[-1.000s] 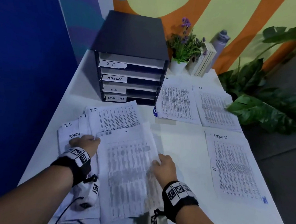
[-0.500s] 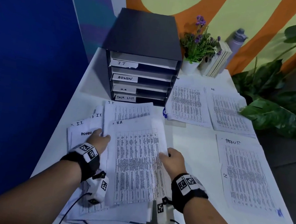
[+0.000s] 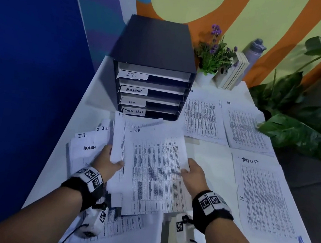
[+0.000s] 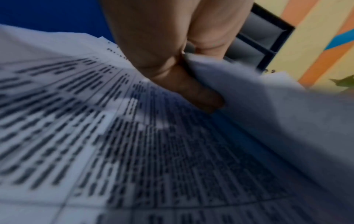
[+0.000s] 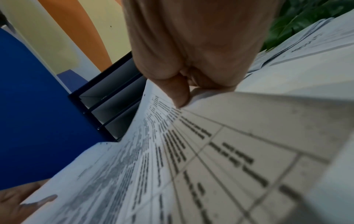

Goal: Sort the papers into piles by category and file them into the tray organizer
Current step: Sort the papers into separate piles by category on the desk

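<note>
My right hand point(image 3: 187, 171) pinches the right edge of a printed sheet headed H.R. point(image 3: 155, 169), thumb on top point(image 5: 180, 94). My left hand point(image 3: 115, 162) grips the left edge of a second sheet point(image 3: 119, 137) lying under it, headed I.T.; the thumb and fingers pinch it point(image 4: 191, 84). Both sheets are lifted over the loose pile point(image 3: 86, 153), which shows ADMIN and I.T. headings. The black tray organizer point(image 3: 153, 62) stands behind, its slots labelled I.T., ADMIN, H.R and TASK LIST.
Three sorted piles lie on the white table point(image 3: 210, 161): one right of the organizer point(image 3: 203, 119), an H.R pile point(image 3: 243, 127), a task list pile point(image 3: 262, 195). A potted flower point(image 3: 213, 56), books point(image 3: 233, 71), a bottle point(image 3: 255, 50) and leafy plants point(image 3: 300, 131) border the back right.
The H.R. sheet has come up off the loose pile and swung upright between my hands. My left hand left the pile and took the edge of the sheet beneath.
</note>
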